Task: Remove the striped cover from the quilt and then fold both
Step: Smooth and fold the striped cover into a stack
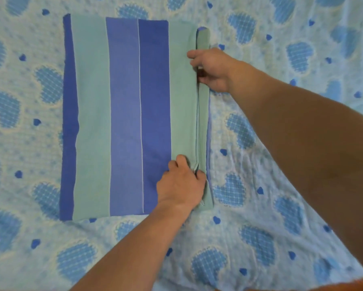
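Note:
The striped cover (122,114), in blue and pale green bands, lies flat on the bed with the quilt hidden inside it. Along its right edge runs a zipper seam (198,127). My left hand (181,183) pinches the cover at the near end of that seam, fingers curled on the fabric by the zipper. My right hand (211,69) grips the same edge near its far end, fingers tucked into a dark gap in the opening.
The cover rests on a light blue bedspread (281,164) printed with blue hearts, which fills the whole view. My two forearms reach in from the bottom and the right.

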{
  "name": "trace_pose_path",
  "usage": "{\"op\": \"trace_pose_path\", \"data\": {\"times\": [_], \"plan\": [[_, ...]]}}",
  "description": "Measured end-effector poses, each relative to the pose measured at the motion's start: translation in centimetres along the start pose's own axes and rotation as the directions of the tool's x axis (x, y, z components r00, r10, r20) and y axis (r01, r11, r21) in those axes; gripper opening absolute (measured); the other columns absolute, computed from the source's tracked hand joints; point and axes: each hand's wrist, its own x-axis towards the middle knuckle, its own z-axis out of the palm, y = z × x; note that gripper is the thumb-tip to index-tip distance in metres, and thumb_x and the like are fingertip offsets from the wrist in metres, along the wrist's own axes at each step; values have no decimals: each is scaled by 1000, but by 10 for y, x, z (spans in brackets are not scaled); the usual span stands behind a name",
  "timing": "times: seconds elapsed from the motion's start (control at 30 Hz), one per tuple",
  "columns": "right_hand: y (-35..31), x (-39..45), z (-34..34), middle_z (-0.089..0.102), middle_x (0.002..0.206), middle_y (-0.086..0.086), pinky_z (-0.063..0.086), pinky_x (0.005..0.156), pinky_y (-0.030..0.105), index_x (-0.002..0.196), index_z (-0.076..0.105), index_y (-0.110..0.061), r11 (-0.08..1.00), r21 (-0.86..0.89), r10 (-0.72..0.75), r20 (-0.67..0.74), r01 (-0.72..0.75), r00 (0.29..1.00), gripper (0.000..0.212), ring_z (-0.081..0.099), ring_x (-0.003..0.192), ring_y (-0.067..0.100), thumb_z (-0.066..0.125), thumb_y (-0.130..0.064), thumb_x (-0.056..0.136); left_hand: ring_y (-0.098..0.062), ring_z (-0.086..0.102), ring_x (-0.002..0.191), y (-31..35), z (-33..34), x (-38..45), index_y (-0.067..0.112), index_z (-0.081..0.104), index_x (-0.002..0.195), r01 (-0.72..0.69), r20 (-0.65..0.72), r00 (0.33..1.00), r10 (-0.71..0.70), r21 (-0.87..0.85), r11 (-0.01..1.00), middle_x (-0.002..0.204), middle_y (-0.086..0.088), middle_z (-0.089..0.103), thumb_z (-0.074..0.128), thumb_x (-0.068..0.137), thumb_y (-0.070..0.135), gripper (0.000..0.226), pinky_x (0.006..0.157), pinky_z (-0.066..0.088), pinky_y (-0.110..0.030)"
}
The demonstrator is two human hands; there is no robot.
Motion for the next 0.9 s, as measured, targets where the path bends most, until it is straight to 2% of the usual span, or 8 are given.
{"op": "trace_pose_path", "data": {"times": [0.1,0.3,0.47,0.5,0.53,0.67,0.8,0.9], "plan": [[4,-1,-3,65,108,1,48,100,29,125,61,-6,999,34,-24,11,24,1000,39,62,99,14,45,6,92,-29,52,97,8,4,5,22,30,119,28,56,998,-31,55,998,115,-3,43,53,87,52,50,68,41,-36],[9,-1,-8,65,116,3,48,101,28,105,66,-14,995,89,-41,45,37,998,34,62,110,16,44,9,92,-24,41,111,0,13,-9,27,22,127,35,104,994,-46,98,995,122,2,30,64,77,56,71,68,43,-35],[14,2,-4,48,146,14,33,115,37,139,47,2,995,-79,-66,10,67,998,49,40,135,33,46,7,90,-27,46,105,20,22,-5,22,25,127,100,27,994,-106,177,979,121,-5,33,54,84,61,65,61,42,-35],[15,2,-4,44,148,16,29,117,40,140,42,3,992,-110,-67,14,68,998,52,55,113,21,46,7,89,-28,47,103,23,23,-2,22,25,127,112,23,993,-118,183,977,122,-6,34,57,84,58,64,61,42,-35],[14,2,-3,41,150,17,27,118,41,141,40,4,990,-120,-67,15,68,998,53,34,99,10,46,7,88,-28,48,103,23,24,-1,21,25,128,118,21,992,-124,192,974,123,-7,34,61,85,52,64,60,44,-35],[13,-2,-4,43,148,5,29,116,31,146,42,-7,992,-109,-54,23,56,998,55,46,122,15,46,6,93,-26,42,109,17,22,-19,17,18,136,36,72,996,-52,203,979,127,-6,27,66,80,20,74,63,51,-34],[14,-3,-3,43,149,8,28,116,31,144,45,-6,992,-106,-62,22,64,998,53,46,125,18,45,6,93,-31,54,93,-2,-1,-30,19,36,117,27,52,998,-27,-6,1000,107,-2,45,51,85,15,36,66,43,-37],[11,-5,-3,51,140,24,41,107,33,133,47,11,996,-7,-92,-53,92,994,46,57,115,30,46,10,87,-26,52,70,-7,-21,-46,22,33,95,-69,66,995,75,-84,994,79,1,49,46,89,18,15,54,34,-35]]}}
